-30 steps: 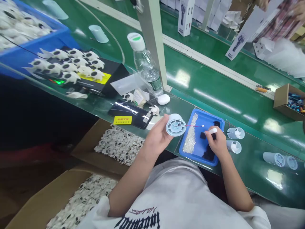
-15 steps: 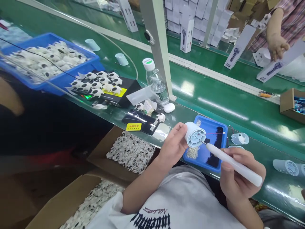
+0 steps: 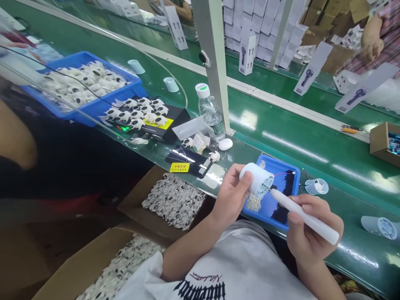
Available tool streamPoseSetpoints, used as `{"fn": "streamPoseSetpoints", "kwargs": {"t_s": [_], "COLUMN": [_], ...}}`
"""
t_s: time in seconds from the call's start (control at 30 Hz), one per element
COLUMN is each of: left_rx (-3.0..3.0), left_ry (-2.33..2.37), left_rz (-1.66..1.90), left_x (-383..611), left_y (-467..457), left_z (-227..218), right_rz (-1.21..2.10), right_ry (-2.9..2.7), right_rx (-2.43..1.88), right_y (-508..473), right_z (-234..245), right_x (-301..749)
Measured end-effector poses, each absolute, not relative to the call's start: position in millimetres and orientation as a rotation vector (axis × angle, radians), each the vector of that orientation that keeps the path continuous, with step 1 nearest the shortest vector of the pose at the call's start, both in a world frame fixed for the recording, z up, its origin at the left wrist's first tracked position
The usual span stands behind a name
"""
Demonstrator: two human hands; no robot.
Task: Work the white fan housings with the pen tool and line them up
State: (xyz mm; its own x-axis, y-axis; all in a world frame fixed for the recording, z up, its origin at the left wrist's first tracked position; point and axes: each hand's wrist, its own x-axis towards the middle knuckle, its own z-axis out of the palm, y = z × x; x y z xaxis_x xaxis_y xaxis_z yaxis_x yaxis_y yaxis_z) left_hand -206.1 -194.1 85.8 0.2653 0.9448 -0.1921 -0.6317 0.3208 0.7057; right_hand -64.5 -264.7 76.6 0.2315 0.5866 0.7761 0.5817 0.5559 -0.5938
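Note:
My left hand [image 3: 229, 198] is closed around a pale blue plastic cylinder housing [image 3: 252, 178], its ribbed, open end tilted to the right. A screwdriver [image 3: 308, 217] with a thick white handle is gripped in my right hand [image 3: 311, 248]. Its thin metal shaft reaches into the ribbed end of the housing; the tip is hidden inside. Beneath and behind the housing lies a blue tray [image 3: 272, 167] with small black pieces and small whitish pieces. A thin reddish wire shows over the tray.
Right of the tray are a cup-like housing [image 3: 309, 186] and another cylinder [image 3: 370, 225]. Leftward lie a phone [image 3: 187, 157], a water bottle [image 3: 211, 112] and a blue bin [image 3: 137, 88] of white fan blades. A metal post [image 3: 212, 54] rises behind. A co-worker's hand [image 3: 373, 48] is across the bench.
The housing has turned in my left hand, so its ribbed end faces more to the right. The screwdriver shaft stays at that end. The camera view has shifted slightly.

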Motion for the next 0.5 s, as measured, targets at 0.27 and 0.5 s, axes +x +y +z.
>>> {"fn": "streamPoseSetpoints", "kwargs": {"t_s": [0.27, 0.5], "left_rx": [0.666, 1.262], "left_ry": [0.782, 0.936], "left_rz": [1.203, 1.824], "left_x": [-203, -209], "left_y": [-195, -186], "left_z": [76, 96], "right_rz": [0.094, 0.727], "right_ry": [-1.395, -1.51], "right_rx": [-1.185, -1.418], "right_y": [-258, -260], "right_z": [74, 69], "right_x": [-68, -102]}}
